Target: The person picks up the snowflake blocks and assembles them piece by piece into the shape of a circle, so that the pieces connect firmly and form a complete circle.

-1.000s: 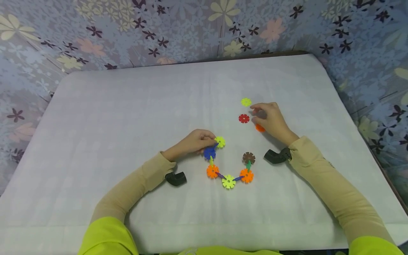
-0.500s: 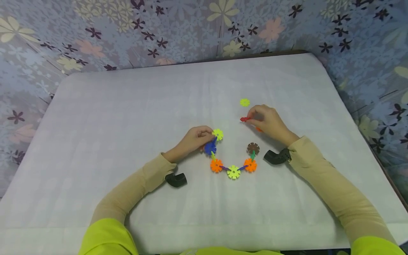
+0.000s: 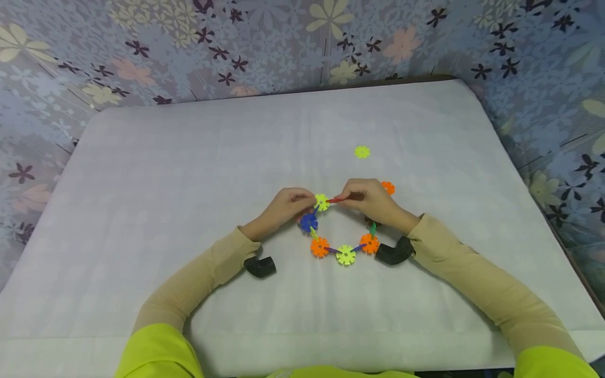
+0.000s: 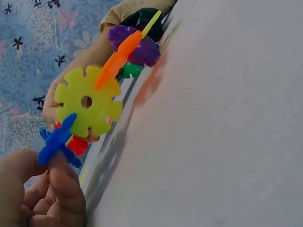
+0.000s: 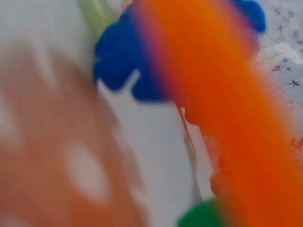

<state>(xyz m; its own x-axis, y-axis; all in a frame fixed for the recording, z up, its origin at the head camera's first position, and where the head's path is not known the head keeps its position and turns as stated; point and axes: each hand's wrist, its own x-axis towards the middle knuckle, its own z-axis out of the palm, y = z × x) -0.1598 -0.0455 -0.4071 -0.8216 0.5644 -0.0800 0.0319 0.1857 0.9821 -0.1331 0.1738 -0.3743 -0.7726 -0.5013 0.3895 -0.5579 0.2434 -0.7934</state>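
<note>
A curved chain of notched plastic interlocking discs hangs between my hands, with an orange disc (image 3: 320, 247), a lime disc (image 3: 346, 255) and another orange disc (image 3: 369, 244) along its near side. My left hand (image 3: 287, 208) pinches a blue disc (image 4: 57, 143) near the chain's left end, just beside the lime end disc (image 3: 322, 202). Between thumb and fingers, my right hand (image 3: 371, 200) holds a red disc (image 3: 336, 200) edge-on, its rim right at the lime end disc. That hand partly covers the brown disc at the other end. Blurred orange (image 5: 218, 94) and blue discs (image 5: 118, 61) fill the right wrist view.
Farther back on the white-covered table (image 3: 212, 152) lies a loose lime disc (image 3: 362, 151). An orange disc (image 3: 388, 188) shows behind my right hand. Black wrist mounts (image 3: 260, 267) stick out under both sleeves. Flowered fabric (image 3: 283, 47) rises behind the table.
My right hand has picked up the red disc from the table and brought it left and nearer to the chain's lime end disc. My left hand keeps its hold, having shifted slightly.
</note>
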